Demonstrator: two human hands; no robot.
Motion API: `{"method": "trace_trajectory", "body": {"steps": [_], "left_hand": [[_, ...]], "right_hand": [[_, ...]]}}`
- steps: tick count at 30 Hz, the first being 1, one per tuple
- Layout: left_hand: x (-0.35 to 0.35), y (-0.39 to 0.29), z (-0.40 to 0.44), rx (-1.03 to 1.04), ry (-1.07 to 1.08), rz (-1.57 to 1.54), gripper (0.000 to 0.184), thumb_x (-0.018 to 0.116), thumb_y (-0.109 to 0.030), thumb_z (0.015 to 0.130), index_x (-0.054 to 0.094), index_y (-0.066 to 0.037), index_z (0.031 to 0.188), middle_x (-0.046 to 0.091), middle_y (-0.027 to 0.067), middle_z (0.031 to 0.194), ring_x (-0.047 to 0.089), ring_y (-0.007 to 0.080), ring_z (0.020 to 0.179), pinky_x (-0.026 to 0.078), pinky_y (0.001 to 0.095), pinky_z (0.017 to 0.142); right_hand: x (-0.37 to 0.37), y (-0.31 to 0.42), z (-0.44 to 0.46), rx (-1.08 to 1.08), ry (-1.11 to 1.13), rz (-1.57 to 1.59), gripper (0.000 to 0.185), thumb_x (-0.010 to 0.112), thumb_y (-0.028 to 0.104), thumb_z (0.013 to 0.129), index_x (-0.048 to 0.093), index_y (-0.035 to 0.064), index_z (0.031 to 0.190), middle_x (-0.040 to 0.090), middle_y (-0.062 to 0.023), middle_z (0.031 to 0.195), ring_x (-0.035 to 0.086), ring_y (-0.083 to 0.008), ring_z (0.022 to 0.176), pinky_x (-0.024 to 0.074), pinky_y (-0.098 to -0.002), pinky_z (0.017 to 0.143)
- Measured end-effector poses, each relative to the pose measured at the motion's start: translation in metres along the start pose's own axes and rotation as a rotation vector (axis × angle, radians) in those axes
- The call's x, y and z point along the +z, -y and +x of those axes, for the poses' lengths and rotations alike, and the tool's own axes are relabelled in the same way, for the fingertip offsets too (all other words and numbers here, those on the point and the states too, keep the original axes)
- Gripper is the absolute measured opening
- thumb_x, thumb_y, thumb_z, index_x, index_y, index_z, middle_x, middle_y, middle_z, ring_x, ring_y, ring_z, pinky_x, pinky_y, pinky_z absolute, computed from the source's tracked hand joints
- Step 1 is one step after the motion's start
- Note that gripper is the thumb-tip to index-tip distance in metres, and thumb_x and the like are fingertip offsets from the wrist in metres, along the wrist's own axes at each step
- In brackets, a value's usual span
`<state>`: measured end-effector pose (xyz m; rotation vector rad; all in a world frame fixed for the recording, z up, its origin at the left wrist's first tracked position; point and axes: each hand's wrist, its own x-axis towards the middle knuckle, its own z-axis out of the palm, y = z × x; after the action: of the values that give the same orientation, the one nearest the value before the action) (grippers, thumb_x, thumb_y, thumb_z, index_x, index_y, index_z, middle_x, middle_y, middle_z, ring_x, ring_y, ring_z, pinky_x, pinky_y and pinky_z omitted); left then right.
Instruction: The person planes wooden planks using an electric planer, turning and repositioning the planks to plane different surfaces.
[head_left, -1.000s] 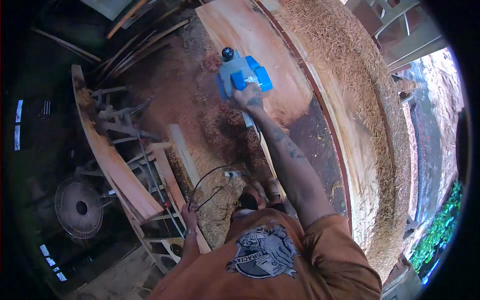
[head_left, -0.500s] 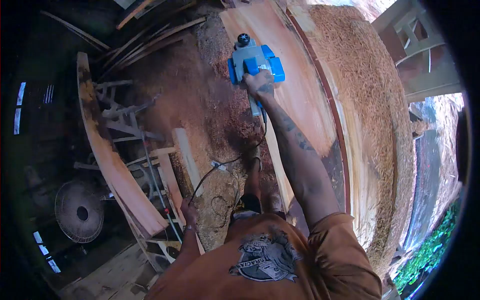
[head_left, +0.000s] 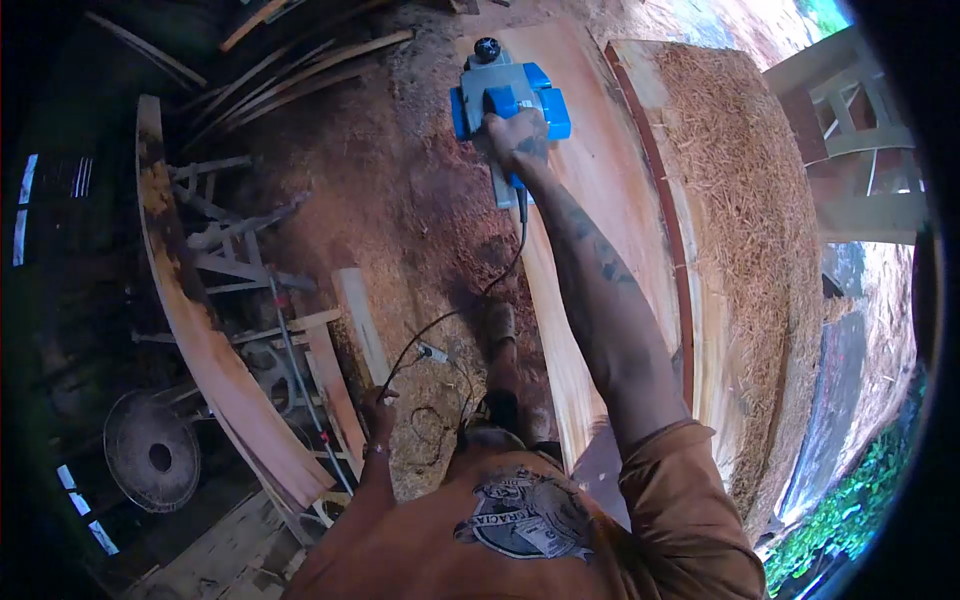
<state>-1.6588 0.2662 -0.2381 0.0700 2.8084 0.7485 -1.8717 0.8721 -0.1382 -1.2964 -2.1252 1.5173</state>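
My right hand is wrapped round the handle of a blue and grey power planer, which rests on a broad reddish wooden board. A black knob stands at the planer's far end. From its near end a dark cord runs back to my left hand, whose fingers are closed on it low at my left side. The planer's underside is hidden against the board.
A second slab covered in shavings lies to the right. At the left are a long plank on wooden trestles, a round fan and a metal bar clamp. Shavings cover the floor, and wooden furniture stands at the upper right.
The planer and my right hand have moved forward along the board. One foot has stepped forward, and the cord now stretches further from my left hand. The whole view has shifted.
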Motion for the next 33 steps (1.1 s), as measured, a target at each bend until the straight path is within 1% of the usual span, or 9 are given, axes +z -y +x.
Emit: {"method": "trace_trajectory", "body": {"steps": [8, 12, 18, 20, 24, 27, 28, 31, 33], "left_hand": [[-0.006, -0.017, 0.025, -0.184, 0.086, -0.144, 0.026, 0.050, 0.004, 0.082, 0.074, -0.005, 0.080, 0.069, 0.0109, 0.086, 0.065, 0.0262, 0.088, 0.048, 0.0392, 0.086], [0.005, 0.017, 0.034, -0.100, 0.054, -0.127, 0.018, 0.057, -0.009, 0.094, 0.073, -0.001, 0.095, 0.073, 0.0074, 0.087, 0.067, 0.0184, 0.078, 0.053, 0.0354, 0.071], [0.001, 0.004, 0.061, -0.108, 0.071, -0.046, 0.020, 0.055, -0.008, 0.093, 0.075, -0.004, 0.090, 0.071, 0.0091, 0.087, 0.065, 0.0220, 0.079, 0.050, 0.0366, 0.074], [-0.002, -0.008, 0.068, -0.231, 0.142, 0.036, 0.026, 0.053, -0.006, 0.094, 0.076, -0.007, 0.081, 0.068, 0.0130, 0.087, 0.064, 0.0289, 0.090, 0.047, 0.0401, 0.083], [0.012, 0.013, 0.081, -0.084, 0.065, -0.053, 0.029, 0.051, -0.009, 0.099, 0.075, -0.007, 0.083, 0.066, 0.0123, 0.084, 0.063, 0.0259, 0.085, 0.047, 0.0397, 0.079], [0.025, 0.047, 0.086, -0.032, 0.069, -0.185, 0.027, 0.050, -0.011, 0.099, 0.073, -0.005, 0.087, 0.065, 0.0097, 0.083, 0.061, 0.0219, 0.081, 0.047, 0.0378, 0.076], [0.029, 0.043, 0.084, -0.072, 0.033, -0.234, 0.025, 0.050, -0.011, 0.098, 0.071, -0.004, 0.086, 0.064, 0.0088, 0.081, 0.060, 0.0211, 0.078, 0.046, 0.0366, 0.073], [0.048, 0.050, 0.095, -0.155, -0.081, -0.406, 0.021, 0.052, -0.012, 0.094, 0.067, -0.001, 0.086, 0.061, 0.0063, 0.076, 0.058, 0.0186, 0.071, 0.046, 0.0330, 0.065], [0.037, 0.027, 0.100, -0.122, -0.011, -0.301, 0.020, 0.053, -0.012, 0.093, 0.068, -0.001, 0.087, 0.062, 0.0072, 0.077, 0.059, 0.0196, 0.071, 0.047, 0.0339, 0.065]], "right_hand": [[0.013, 0.036, 0.055, -0.106, 0.094, 0.026, 0.047, 0.067, 0.037, 0.077, 0.073, -0.0077, 0.089, 0.073, -0.0271, 0.091, 0.072, -0.0399, 0.087, 0.0559, -0.0474, 0.080], [0.031, 0.045, 0.088, -0.099, 0.024, -0.019, 0.043, 0.067, 0.036, 0.079, 0.074, -0.0040, 0.093, 0.073, -0.0262, 0.096, 0.072, -0.0407, 0.087, 0.0564, -0.0477, 0.080], [0.059, 0.041, 0.142, -0.685, -0.060, -0.601, 0.044, 0.065, 0.037, 0.079, 0.075, -0.0012, 0.097, 0.073, -0.0269, 0.102, 0.072, -0.0400, 0.091, 0.0567, -0.0460, 0.082], [0.060, 0.046, 0.150, -0.546, -0.070, -0.405, 0.043, 0.063, 0.039, 0.079, 0.076, 0.0019, 0.098, 0.072, -0.0273, 0.102, 0.072, -0.0406, 0.091, 0.0564, -0.0460, 0.082], [0.078, 0.061, 0.177, -0.166, -0.089, -0.142, 0.046, 0.062, 0.043, 0.079, 0.076, 0.0036, 0.099, 0.073, -0.0263, 0.099, 0.071, -0.0400, 0.090, 0.0560, -0.0458, 0.082], [0.070, 0.069, 0.188, -0.250, 0.052, -0.023, 0.036, 0.063, 0.025, 0.076, 0.073, 0.0020, 0.102, 0.073, -0.0238, 0.099, 0.073, -0.0311, 0.091, 0.0577, -0.0455, 0.078], [0.058, 0.089, 0.165, -0.274, -0.018, 0.197, 0.032, 0.062, 0.022, 0.077, 0.070, 0.0042, 0.102, 0.073, -0.0177, 0.088, 0.073, -0.0286, 0.084, 0.0575, -0.0443, 0.073], [0.076, 0.094, 0.196, -0.749, -0.402, 0.220, 0.028, 0.065, 0.022, 0.080, 0.068, 0.0100, 0.105, 0.072, -0.0171, 0.088, 0.070, -0.0356, 0.080, 0.0560, -0.0456, 0.073], [0.072, 0.097, 0.198, -0.447, -0.006, -0.087, 0.036, 0.062, 0.036, 0.087, 0.068, 0.0097, 0.111, 0.071, -0.0215, 0.096, 0.068, -0.0413, 0.093, 0.0537, -0.0512, 0.080]]}}
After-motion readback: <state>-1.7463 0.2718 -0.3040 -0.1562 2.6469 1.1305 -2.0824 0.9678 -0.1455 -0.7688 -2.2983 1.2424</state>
